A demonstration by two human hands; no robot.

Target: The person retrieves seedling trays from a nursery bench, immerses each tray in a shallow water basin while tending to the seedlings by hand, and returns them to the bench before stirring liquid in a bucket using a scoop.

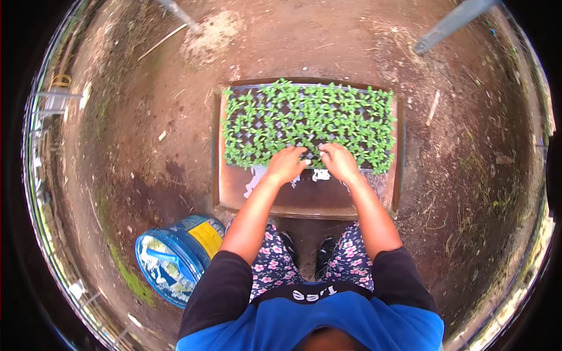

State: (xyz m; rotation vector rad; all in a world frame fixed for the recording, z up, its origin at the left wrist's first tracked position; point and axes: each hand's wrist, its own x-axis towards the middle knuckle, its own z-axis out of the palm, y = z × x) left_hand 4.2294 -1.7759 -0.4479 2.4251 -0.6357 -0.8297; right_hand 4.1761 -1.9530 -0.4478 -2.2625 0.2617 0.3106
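Observation:
A seedling tray [258, 124] full of small green seedlings [363, 126] sits on a brown, shallow-rimmed table [252, 193] in front of me. My left hand [287, 164] is at the tray's near edge, left of its middle, with the fingers curled inward. My right hand [339, 161] faces it from the right, finger and thumb drawn together over the near row. A narrow gap separates the two hands. Whatever lies between the fingertips of either hand is too small to make out.
A blue bucket [193, 228] with a yellow label and a smeared lid stands on the soil by my left leg. White patches [321, 174] mark the tabletop near the tray. Two grey poles [448, 29] rise from the dirt floor beyond the table.

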